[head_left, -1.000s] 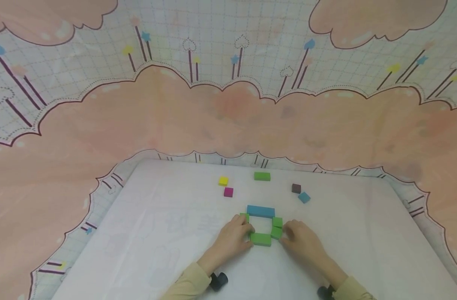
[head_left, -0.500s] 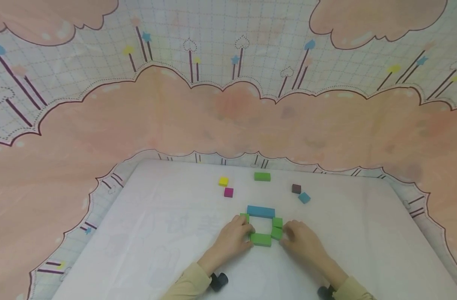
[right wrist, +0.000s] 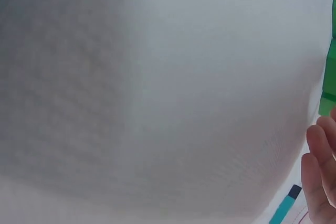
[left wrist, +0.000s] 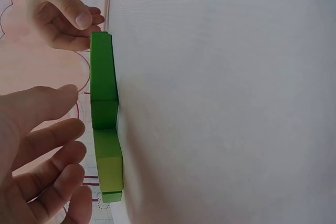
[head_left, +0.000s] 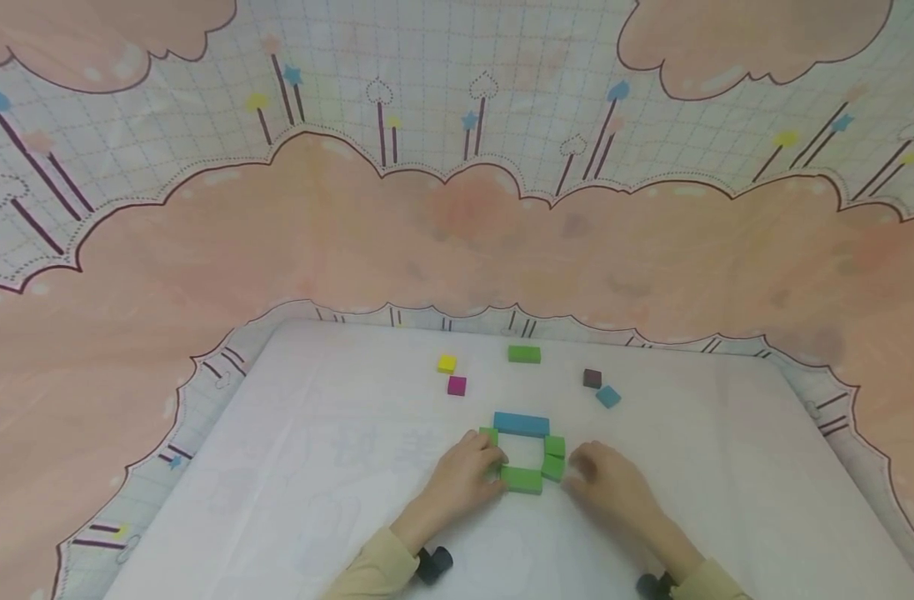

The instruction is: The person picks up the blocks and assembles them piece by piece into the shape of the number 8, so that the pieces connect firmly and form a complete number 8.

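Green blocks and a long blue block (head_left: 521, 424) form a small ring on the white table (head_left: 337, 500). My left hand (head_left: 464, 471) is at the ring's left side, partly covering the green block (head_left: 489, 435) there; its thumb lies by the left end of the front green block (head_left: 521, 480). In the left wrist view its loosely bent fingers (left wrist: 68, 153) stand beside the green blocks, pinching nothing. My right hand (head_left: 610, 479), fingers relaxed, is just right of two green blocks (head_left: 554, 447), a narrow gap between. The right wrist view catches only its fingertips (right wrist: 317, 145).
Behind the ring lie a yellow cube (head_left: 447, 364), a magenta cube (head_left: 457, 386), a green block (head_left: 524, 354), a dark brown cube (head_left: 592, 378) and a blue cube (head_left: 609, 397). A patterned cloth (head_left: 457, 242) rises behind the table.
My right hand has shifted slightly right, away from the right-hand green blocks. The left hand and the blocks stay almost the same.
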Tool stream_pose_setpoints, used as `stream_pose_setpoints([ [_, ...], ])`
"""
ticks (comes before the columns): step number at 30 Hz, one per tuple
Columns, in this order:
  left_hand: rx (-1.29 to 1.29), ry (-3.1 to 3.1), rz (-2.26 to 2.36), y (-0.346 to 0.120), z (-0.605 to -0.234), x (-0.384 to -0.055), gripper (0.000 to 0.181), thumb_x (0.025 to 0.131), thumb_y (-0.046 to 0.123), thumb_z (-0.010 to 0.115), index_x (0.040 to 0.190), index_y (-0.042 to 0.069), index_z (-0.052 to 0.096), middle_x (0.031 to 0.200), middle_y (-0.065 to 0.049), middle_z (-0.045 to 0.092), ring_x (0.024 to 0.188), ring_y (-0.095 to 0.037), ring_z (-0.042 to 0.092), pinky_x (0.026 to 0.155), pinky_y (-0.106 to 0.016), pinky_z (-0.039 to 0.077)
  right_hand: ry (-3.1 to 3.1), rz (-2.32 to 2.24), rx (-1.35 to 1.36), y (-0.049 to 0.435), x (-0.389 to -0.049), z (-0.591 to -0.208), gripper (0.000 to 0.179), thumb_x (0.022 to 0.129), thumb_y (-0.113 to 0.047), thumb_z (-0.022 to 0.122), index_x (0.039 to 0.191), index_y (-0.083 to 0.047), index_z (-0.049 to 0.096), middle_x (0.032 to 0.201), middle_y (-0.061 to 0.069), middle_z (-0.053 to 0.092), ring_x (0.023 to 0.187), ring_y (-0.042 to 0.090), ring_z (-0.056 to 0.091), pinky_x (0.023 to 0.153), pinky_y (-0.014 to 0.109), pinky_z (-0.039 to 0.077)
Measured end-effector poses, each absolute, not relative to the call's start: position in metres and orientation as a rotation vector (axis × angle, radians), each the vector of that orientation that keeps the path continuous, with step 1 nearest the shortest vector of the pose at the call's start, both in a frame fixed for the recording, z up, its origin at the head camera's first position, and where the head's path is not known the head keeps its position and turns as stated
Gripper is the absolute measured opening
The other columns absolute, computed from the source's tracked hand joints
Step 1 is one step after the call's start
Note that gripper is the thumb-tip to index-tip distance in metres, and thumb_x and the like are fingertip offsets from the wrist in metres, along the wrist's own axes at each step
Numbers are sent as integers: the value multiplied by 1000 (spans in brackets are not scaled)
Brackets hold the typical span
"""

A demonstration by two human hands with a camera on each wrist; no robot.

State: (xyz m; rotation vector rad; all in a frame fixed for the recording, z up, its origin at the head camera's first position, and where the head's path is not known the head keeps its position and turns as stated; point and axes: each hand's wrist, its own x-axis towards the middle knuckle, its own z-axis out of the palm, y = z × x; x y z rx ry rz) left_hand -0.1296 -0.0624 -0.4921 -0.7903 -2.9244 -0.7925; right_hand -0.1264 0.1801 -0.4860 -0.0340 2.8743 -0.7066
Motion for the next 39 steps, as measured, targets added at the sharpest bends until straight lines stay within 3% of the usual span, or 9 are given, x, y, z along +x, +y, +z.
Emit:
stream_pose_setpoints([
  [15,-698,-2876,-838,-67,-488,-142,19,87,21,67,104,13,71,90,3,61,81,-8,47,69,-17,45,2887,-815,8,194,-130,-477,24,90,-26,62,111,-15,64,110,3,67,108,25,61,94,48,51],
  [24,-599,-2899,-918,-70,-487,-159,17,89,20,66,104,14,70,95,4,61,86,-9,51,74,-20,49,2913,-855,12,207,-137,-477,22,92,-25,60,110,-12,63,108,5,66,101,22,61,88,44,53],
  [33,-595,-2891,-907,-71,-490,-172,19,90,23,65,105,12,69,92,2,60,82,-8,49,71,-19,48,2929,-899,-3,221,-145,-479,23,93,-24,59,112,-11,62,106,5,65,95,19,59,83,39,54],
  [39,-595,-2904,-931,-70,-487,-180,20,91,22,62,107,12,68,95,1,61,86,-10,53,76,-23,50,2900,-950,4,229,-151,-479,24,94,-24,58,114,-11,62,109,7,65,98,20,59,84,39,54],
])
